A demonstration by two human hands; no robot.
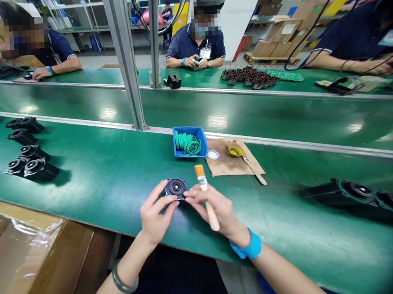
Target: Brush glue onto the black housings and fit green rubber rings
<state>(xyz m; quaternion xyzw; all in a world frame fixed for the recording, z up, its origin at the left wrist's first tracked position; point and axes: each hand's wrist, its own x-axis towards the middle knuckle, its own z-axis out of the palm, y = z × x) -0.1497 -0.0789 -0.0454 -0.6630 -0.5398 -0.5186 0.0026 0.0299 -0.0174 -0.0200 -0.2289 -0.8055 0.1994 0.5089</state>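
Between the fingers point(157, 192) sits a round, ridged black part point(176, 187).

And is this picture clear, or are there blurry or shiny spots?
All in the head view: shiny glare patches on the green belt; black housings at right look smeared; the right edge falls dark; the brush in the right hand looks fairly sharp.
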